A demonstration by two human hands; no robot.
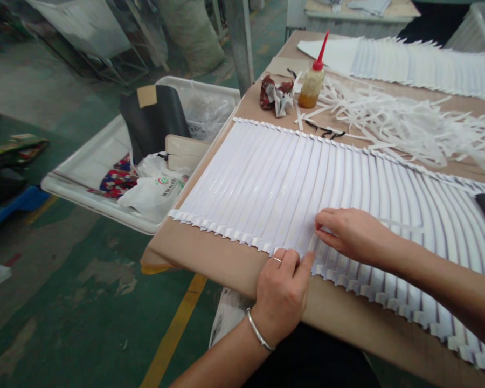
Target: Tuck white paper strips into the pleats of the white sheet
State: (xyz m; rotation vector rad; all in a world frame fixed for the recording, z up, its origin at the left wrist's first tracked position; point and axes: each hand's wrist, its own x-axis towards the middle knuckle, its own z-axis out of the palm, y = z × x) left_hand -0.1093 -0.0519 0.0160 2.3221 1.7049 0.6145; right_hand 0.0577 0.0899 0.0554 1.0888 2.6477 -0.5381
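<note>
A long row of overlapping white curved pieces (267, 178) lies fanned out along the brown-covered table, their notched ends showing at both long edges. My left hand (285, 288), with a ring and a silver bracelet, is at the near edge of the row, fingers bent and pressed together on the end of one white piece. Just above and to the right, my right hand (350, 231) is closed in a pinch over the same row. Whatever sits between its fingertips is too small or hidden to make out.
A glue bottle (312, 86) with a red nozzle stands beside a crumpled wrapper (277, 96). Loose white strips (408, 121) are heaped behind the row, with another fanned row (420, 67) farther back. Left of the table, a white bin (84, 186) holds bags and a black sheet.
</note>
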